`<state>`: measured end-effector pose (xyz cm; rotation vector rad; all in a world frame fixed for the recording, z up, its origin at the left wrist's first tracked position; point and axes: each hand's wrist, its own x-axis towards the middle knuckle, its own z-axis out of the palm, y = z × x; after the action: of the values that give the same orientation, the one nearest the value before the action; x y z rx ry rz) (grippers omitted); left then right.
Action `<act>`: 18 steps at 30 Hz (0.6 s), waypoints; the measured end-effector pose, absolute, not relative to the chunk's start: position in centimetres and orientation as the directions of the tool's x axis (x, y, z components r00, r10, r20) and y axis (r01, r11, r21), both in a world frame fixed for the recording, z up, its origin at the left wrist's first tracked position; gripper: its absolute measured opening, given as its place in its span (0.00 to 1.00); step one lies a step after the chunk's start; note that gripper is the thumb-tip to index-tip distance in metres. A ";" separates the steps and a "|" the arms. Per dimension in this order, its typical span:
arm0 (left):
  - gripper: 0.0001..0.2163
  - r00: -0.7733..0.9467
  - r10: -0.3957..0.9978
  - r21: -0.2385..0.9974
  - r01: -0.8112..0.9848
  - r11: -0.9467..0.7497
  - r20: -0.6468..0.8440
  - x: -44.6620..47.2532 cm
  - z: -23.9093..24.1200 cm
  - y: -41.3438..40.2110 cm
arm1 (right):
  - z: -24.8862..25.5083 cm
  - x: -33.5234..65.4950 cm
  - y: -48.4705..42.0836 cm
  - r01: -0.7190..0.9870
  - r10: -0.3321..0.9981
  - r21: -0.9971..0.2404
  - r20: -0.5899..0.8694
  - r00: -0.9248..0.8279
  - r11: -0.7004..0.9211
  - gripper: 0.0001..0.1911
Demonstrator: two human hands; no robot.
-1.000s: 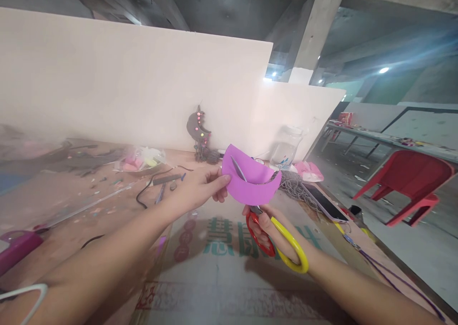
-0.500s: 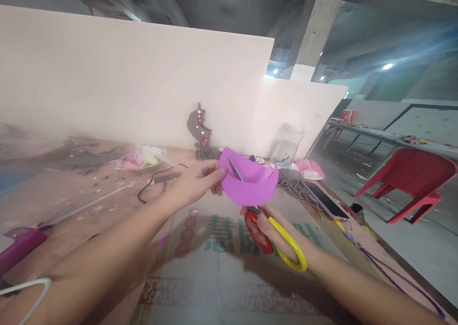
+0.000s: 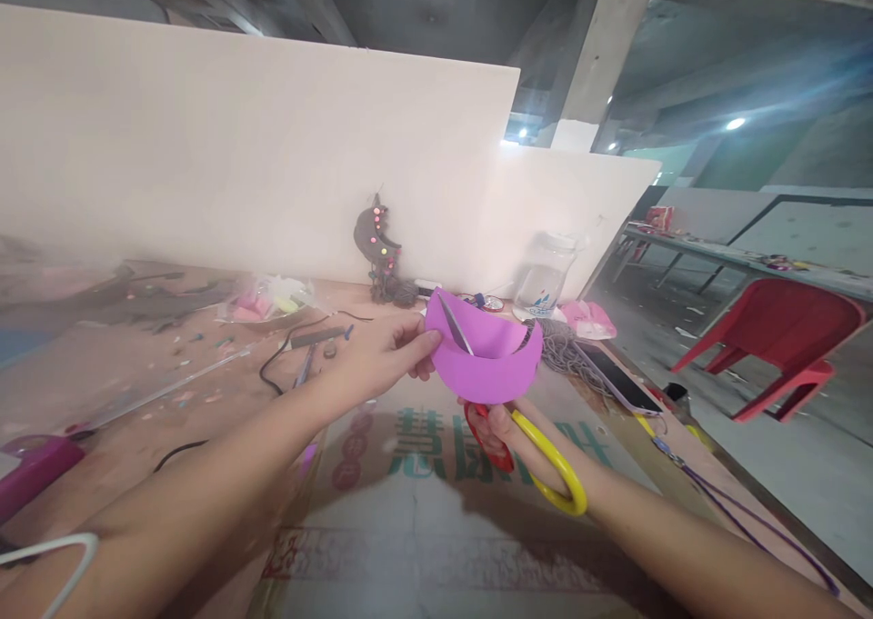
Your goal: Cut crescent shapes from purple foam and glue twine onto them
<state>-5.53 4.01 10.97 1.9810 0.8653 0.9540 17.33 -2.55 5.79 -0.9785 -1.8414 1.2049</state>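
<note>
My left hand [image 3: 382, 357] pinches the left tip of a purple crescent-shaped foam piece [image 3: 487, 364], holding it up above the table. My right hand [image 3: 522, 437] grips scissors [image 3: 538, 460] with one red and one yellow handle loop. The blades reach up into the inner curve of the purple piece, and one blade tip shows near its upper left. A flattened cardboard sheet [image 3: 423, 510] with green printed characters lies under both hands.
A dark crescent ornament [image 3: 375, 242] leans on the white board wall. A clear jar [image 3: 546, 283], grey yarn [image 3: 566, 351], a phone [image 3: 617, 378], a plastic bag of coloured bits [image 3: 265, 301] and cables lie about. A red plastic chair [image 3: 784, 333] stands at right.
The purple piece has turned a little in my left hand, its right tip rising, while the scissors' blades sit further along the inner curve. Both hands stay in nearly the same place.
</note>
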 end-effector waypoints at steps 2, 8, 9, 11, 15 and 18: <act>0.18 0.494 0.807 0.843 0.236 -0.482 0.324 -5.5 11.0 4.0 | 5.5 17.4 -2.4 0.178 0.876 -0.951 0.147 -0.460 0.253 0.27; 0.18 0.497 0.809 0.853 0.226 -0.470 0.314 -5.5 10.9 4.0 | 5.9 17.5 -2.5 0.228 0.882 -0.932 0.159 -0.444 0.283 0.25; 0.18 0.498 0.809 0.856 0.222 -0.467 0.312 -5.5 10.9 4.0 | 6.2 17.4 -2.6 0.234 0.883 -0.929 0.159 -0.442 0.285 0.24; 0.18 0.498 0.811 0.858 0.225 -0.462 0.307 -5.5 10.9 4.0 | 6.6 17.2 -2.7 0.234 0.889 -0.935 0.146 -0.433 0.267 0.24; 0.18 0.496 0.813 0.857 0.229 -0.462 0.306 -5.5 10.9 4.0 | 6.8 16.9 -2.8 0.233 0.914 -0.952 0.094 -0.394 0.198 0.25; 0.19 0.499 0.808 0.859 0.217 -0.465 0.312 -5.4 10.9 4.0 | 6.5 16.9 -2.8 0.236 0.918 -0.951 0.098 -0.384 0.200 0.25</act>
<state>-5.43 3.99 10.85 1.9513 0.8436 0.9473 16.92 -2.75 6.48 -1.0846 -1.7650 1.2159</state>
